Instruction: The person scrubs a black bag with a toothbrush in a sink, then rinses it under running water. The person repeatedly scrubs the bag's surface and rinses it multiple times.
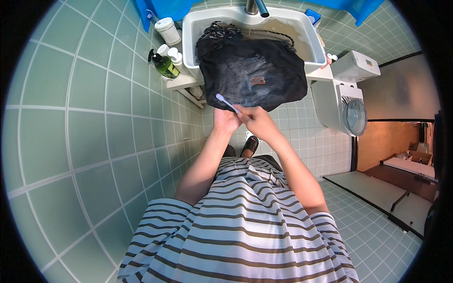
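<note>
A wet black fabric bag (279, 70) with a patterned cord hangs over the front rim of the white sink (315, 63), part of it inside the basin. Whitish streaks lie around a small reddish-brown patch on its face. My right hand (256, 118) is closed on the handle of a toothbrush (226, 102), whose head rests on the fabric near its lower left edge. Beneath that lower edge is my left hand (225, 119), palm up, touching the bag; its fingers are hidden by the fabric, so its grip cannot be made out.
Cloudy water (302, 44) stands in the basin under a metal faucet (252, 7). Left of the sink, a shelf (177, 83) bears a green pump bottle (169, 69), white bottles and a white tub (167, 31). At the right is a toilet (331, 102); a green tiled wall rises close at left.
</note>
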### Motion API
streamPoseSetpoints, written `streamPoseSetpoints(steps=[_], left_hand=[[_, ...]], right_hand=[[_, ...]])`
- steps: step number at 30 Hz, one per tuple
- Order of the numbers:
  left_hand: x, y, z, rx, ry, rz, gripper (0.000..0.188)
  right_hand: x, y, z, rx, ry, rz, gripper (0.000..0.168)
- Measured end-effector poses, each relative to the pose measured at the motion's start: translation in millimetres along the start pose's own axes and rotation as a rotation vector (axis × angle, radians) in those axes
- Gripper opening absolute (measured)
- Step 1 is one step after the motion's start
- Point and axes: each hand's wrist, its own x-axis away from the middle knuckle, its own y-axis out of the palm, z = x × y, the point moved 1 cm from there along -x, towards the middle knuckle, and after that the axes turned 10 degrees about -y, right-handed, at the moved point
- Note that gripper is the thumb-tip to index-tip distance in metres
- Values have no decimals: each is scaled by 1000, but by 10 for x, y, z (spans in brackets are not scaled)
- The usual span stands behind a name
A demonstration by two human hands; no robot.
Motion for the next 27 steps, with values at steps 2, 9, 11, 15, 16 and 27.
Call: streamPoseSetpoints(steps=[2, 9, 11, 15, 16, 27], left_hand=[[6, 80, -2, 36, 48, 209, 51], [30, 191, -52, 79, 1, 359, 53], [36, -47, 21, 213, -6, 174, 52], [22, 175, -15, 66, 53, 395, 49], [35, 190, -10, 106, 27, 331, 49], [39, 92, -13, 26, 18, 289, 53]], right_hand=[[177, -132, 125, -15, -95, -39, 33], [250, -324, -128, -257, 390, -186, 33], [98, -195, -164, -278, 376, -183, 33], [3, -130, -76, -222, 311, -144, 32], [33, -172, -83, -212, 332, -151, 31], [285, -179, 29, -114, 53, -39, 30]])
